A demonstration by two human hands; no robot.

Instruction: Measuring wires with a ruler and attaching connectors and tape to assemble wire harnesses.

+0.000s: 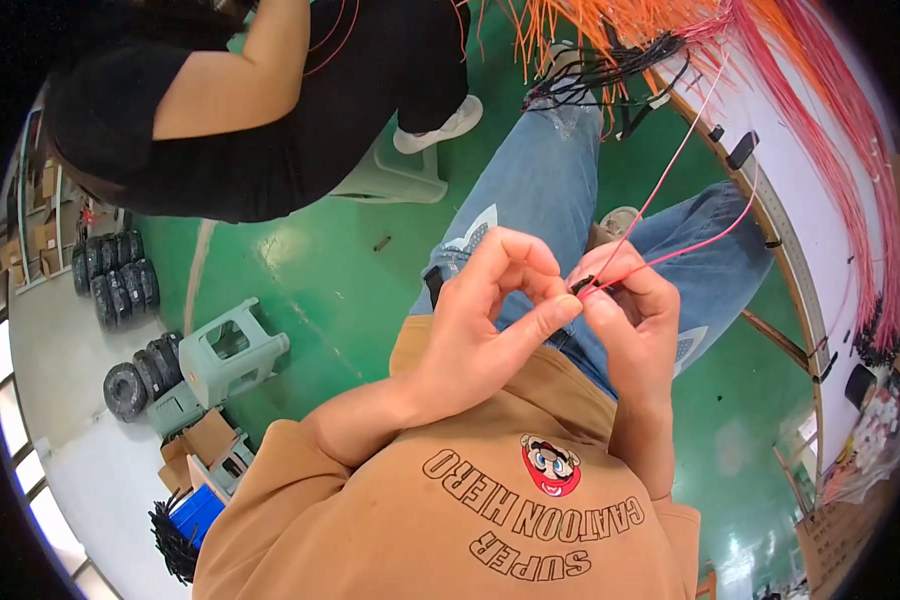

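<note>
In front of my lap, both hands come together at a small black connector (584, 285) with thin red wires. My left hand (500, 305) is closed in a pinch, its thumb and fingertips at the left side of the connector. On the other side my right hand (638, 315) pinches the same piece between thumb and fingers. One red wire (660, 185) runs up from the connector toward the bundles on the table. A second red wire (705, 243) bends off to the right and curls upward. My fingertips partly cover the connector, so its exact shape is hidden.
A white table (770, 130) with a dark rim curves along the right, carrying red wire bundles (820, 150). Orange wires (550, 25) and black cables (610, 75) hang over its far end. A person (220, 140) in black sits at upper left. Green stools (232, 350) and black coils (120, 280) stand left.
</note>
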